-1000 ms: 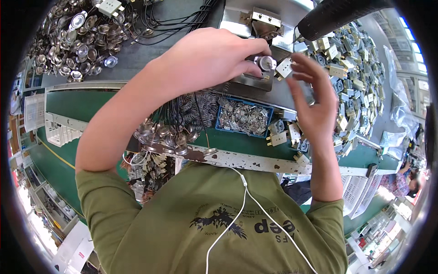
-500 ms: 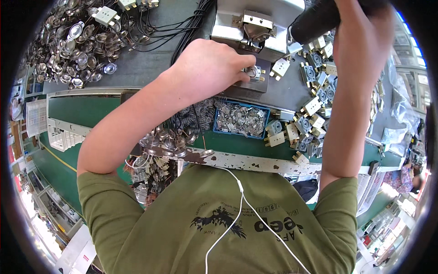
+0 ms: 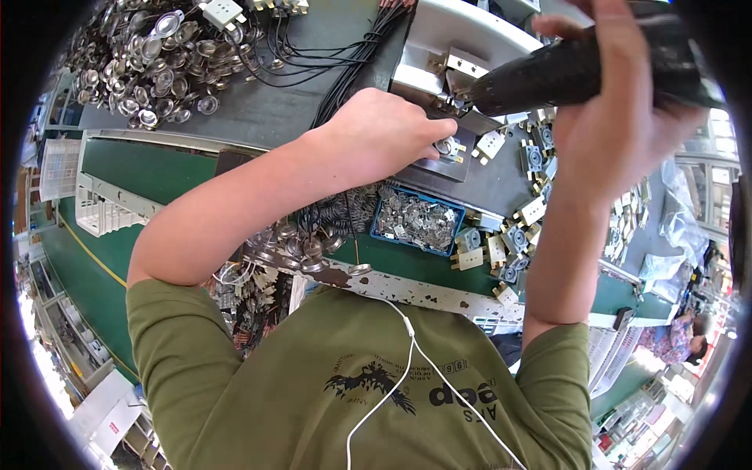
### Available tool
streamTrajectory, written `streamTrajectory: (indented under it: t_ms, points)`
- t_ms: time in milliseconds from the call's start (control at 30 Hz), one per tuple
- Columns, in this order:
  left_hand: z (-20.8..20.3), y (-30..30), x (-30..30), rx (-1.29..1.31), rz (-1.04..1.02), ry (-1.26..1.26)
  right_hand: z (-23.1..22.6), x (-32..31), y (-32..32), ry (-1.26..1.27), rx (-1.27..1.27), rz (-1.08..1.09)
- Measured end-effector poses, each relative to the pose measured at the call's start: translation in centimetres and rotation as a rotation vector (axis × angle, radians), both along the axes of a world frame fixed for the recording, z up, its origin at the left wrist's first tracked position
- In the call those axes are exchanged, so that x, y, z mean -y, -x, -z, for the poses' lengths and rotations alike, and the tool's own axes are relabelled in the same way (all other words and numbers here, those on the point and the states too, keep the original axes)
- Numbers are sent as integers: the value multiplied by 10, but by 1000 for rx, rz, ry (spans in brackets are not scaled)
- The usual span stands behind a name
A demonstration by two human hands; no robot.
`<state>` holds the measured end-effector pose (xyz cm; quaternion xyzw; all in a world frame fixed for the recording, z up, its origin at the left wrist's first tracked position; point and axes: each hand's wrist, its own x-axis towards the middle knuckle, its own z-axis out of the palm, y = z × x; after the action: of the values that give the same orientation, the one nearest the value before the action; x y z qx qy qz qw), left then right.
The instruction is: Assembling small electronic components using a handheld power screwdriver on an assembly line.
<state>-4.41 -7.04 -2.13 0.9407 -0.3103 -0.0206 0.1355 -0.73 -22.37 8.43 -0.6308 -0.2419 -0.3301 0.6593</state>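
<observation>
The left hand (image 3: 388,135) rests on the grey bench with its fingers curled together, the fingertips pinching a small round metal part (image 3: 448,146) that sits on a flat grey fixture plate (image 3: 439,163). The right hand (image 3: 619,117) is raised above and to the right of it, clamped around the black body of a power screwdriver (image 3: 580,66), whose tip points left and down toward a metal bracket (image 3: 454,74) just above the left fingertips. Just below the plate stands a blue tray (image 3: 415,222) full of small silvery pieces, and to its right beige-and-metal switch parts (image 3: 521,223) lie scattered over the bench. At the far upper left sits a heap of round silver discs (image 3: 149,66) with black wires (image 3: 313,55) running beside it.
</observation>
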Motion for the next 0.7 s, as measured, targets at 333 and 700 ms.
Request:
streamTrajectory:
  t_ms: [333, 700]
  points:
    - [-4, 1, -1, -32, -7, -21, 11, -8, -14, -43, 8, -42]
    - [1, 1, -2, 10, -11, -41, 0, -22, 2, 134, -56, -10]
